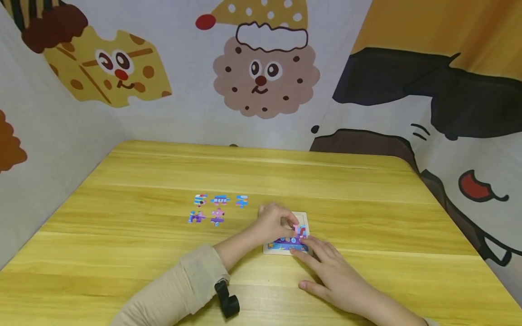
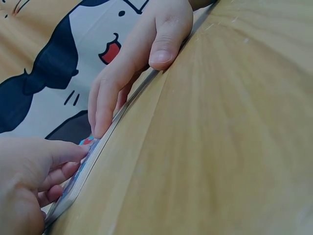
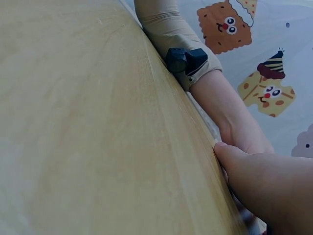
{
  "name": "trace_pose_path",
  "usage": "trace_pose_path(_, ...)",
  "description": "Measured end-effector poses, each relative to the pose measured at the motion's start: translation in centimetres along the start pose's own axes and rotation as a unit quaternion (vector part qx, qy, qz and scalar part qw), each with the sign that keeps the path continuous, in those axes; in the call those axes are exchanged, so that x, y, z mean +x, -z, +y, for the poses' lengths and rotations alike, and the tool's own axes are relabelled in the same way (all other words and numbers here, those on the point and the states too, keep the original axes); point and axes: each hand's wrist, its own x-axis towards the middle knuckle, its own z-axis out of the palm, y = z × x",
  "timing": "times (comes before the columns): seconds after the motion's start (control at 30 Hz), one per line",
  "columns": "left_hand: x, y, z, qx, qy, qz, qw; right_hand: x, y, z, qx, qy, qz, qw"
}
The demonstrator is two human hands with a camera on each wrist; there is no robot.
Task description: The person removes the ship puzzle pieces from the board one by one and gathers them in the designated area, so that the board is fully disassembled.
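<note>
The left hand (image 1: 274, 222) pinches a pink jigsaw piece (image 1: 295, 229) at the puzzle tray (image 1: 301, 218) on the bench (image 1: 163, 174); the right hand (image 1: 336, 274), fingers extended, touches the tray, seemingly steadying it. Five loose pieces (image 1: 220, 199) lie spaced leftward, probably for easy choosing.

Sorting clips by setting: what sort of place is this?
Probably an indoor play corner or recording booth: a wood-grain table, cartoon-printed fabric behind it, and loose puzzle pieces beside a puzzle tray.
</note>
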Motion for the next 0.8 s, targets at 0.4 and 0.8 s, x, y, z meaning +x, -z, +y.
trace_pose_path(0.4,-0.2,0.1,0.1,-0.136,0.049,0.005,0.9895,0.0,0.1,0.0,-0.003,0.010,0.011,0.9999)
trace_pose_path(0.8,-0.3,1.2,0.4,-0.163,0.066,0.025,0.9840,0.0,0.0,0.1,-0.011,0.013,0.012,0.9998)
